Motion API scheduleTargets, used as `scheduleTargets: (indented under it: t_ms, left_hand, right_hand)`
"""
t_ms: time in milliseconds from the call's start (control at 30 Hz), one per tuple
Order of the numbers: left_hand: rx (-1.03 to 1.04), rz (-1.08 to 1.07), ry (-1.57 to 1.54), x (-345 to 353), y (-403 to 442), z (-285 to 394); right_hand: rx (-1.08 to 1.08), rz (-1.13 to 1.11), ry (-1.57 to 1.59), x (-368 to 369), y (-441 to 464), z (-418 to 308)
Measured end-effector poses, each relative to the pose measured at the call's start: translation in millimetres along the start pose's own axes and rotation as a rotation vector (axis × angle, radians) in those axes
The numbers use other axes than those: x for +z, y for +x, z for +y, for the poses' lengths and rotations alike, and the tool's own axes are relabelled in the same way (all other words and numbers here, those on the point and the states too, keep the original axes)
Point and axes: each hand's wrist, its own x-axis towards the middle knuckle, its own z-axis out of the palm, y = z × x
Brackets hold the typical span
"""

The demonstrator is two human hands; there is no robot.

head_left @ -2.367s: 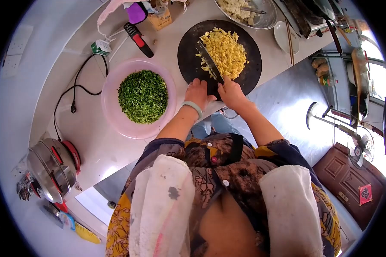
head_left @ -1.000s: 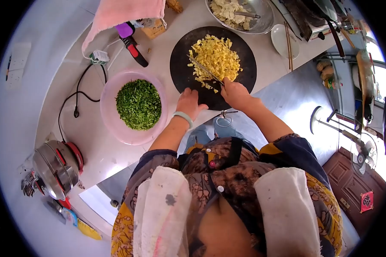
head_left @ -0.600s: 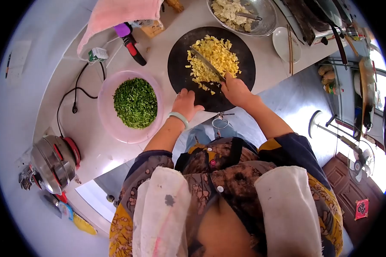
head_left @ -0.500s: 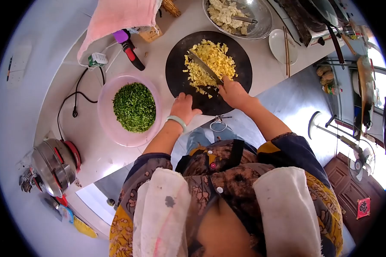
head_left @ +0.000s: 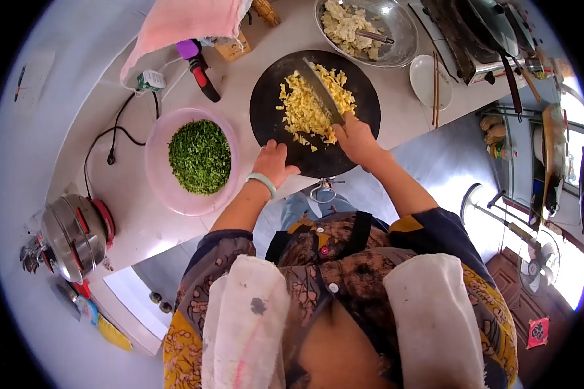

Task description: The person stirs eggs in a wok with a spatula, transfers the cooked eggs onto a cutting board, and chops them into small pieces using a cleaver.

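A round black cutting board point(head_left: 270, 87) carries a spread heap of chopped yellow egg point(head_left: 299, 110). My right hand point(head_left: 359, 141) is closed around the handle of a kitchen knife point(head_left: 323, 91). Its blade slants up and left across the egg, and the fingers cover most of the handle. On the board's near left edge rests my left hand point(head_left: 274, 163), fingers laid on the surface and thumb stretched out to the side, holding nothing. To the left of that hand stands a pink bowl point(head_left: 157, 185) of finely chopped greens point(head_left: 200, 157).
Behind the board are a metal bowl point(head_left: 405, 48) of pale dough-like mix and a white plate point(head_left: 423, 91) with chopsticks point(head_left: 435, 97). A stove point(head_left: 477, 65) stands at the back right, an electric pot point(head_left: 78, 240) at the left, and a red-handled tool point(head_left: 201, 78) behind the greens.
The knife's tip has swung right and away from me, so the blade stands steeper across the egg. My right hand has shifted slightly; my left hand stays at the board's edge.
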Motion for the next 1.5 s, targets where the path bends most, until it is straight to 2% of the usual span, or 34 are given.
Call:
scheduleTargets:
  t_ms: [100,300,600,700,767,967,1167,1400,1500]
  left_hand:
    - [0.003,-0.01,-0.009,1.4,0.9,-2.4]
    - [-0.028,-0.039,-0.032,-5.0,1.0,2.7]
    - [-0.038,-0.039,-0.027,-3.1,2.2,2.0]
    - [0.012,0.077,-0.055,8.8,3.1,-4.5]
    - [-0.003,0.063,-0.051,5.8,3.4,-2.3]
    - [-0.026,0.054,-0.046,4.1,2.3,1.5]
    - [-0.019,0.052,-0.066,2.2,3.0,-0.1]
    - [-0.001,0.083,-0.075,8.7,4.1,-4.4]
    - [-0.018,0.057,-0.074,5.1,4.7,-1.9]
  right_hand:
    - [0.003,0.017,0.006,-20.8,-1.8,-11.6]
    - [-0.003,0.03,-0.063,7.9,20.7,26.9]
    - [-0.011,0.004,-0.059,-9.0,4.7,-1.9]
    - [0.058,-0.06,-0.15,15.2,18.0,15.4]
    - [0.037,-0.062,-0.138,14.7,19.6,14.7]
    - [-0.007,-0.01,-0.074,-15.7,5.0,1.8]
    - [-0.061,0.093,-0.191,-56.0,19.7,41.6]
    - [-0.153,0.034,-0.295,-55.9,56.3,52.5]
    - [-0.179,-0.105,-0.287,-52.4,63.0,44.4]
